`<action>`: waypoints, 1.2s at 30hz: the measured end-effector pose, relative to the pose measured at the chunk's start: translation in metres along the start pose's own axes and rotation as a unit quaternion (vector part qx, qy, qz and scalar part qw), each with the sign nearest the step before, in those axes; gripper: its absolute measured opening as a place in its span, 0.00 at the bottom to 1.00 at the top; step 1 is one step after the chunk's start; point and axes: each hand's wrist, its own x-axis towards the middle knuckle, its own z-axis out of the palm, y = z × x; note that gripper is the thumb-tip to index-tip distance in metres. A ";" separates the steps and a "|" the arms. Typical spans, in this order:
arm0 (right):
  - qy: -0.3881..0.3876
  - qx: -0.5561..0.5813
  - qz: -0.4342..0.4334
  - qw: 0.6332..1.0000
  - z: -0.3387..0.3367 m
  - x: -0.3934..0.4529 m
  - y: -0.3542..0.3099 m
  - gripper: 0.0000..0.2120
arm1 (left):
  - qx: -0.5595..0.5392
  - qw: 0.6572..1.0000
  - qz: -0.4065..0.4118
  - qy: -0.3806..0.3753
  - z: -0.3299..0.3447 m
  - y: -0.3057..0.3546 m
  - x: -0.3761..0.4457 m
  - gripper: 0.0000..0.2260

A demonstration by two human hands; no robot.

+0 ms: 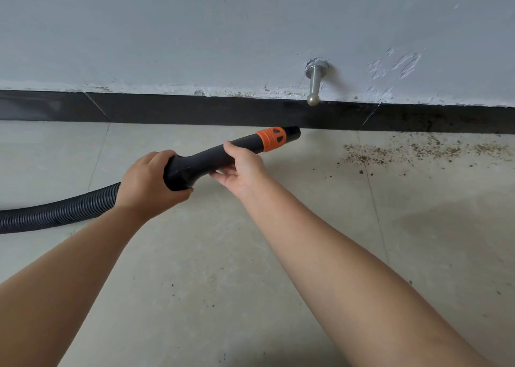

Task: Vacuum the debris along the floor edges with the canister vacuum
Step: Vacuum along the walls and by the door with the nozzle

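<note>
A black vacuum nozzle (206, 157) with an orange collar (271, 139) points right and toward the black baseboard (195, 109). My left hand (147, 184) grips its thick rear end, where the ribbed black hose (55, 212) joins. My right hand (242, 169) holds the nozzle's middle from below, thumb on top. The nozzle's open tip (294, 133) hovers just left of a patch of brown debris (404, 150) scattered on the tile along the baseboard at the right.
A metal door stop (315, 84) sticks out of the grey wall above the baseboard, right of the nozzle tip. Pale floor tiles (195, 269) with a few dark specks spread below. The hose runs off the left edge.
</note>
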 end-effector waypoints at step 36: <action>0.047 0.059 0.000 0.997 -0.014 -0.017 0.006 0.20 | 0.043 0.994 0.078 -0.065 -0.007 0.007 0.018 0.19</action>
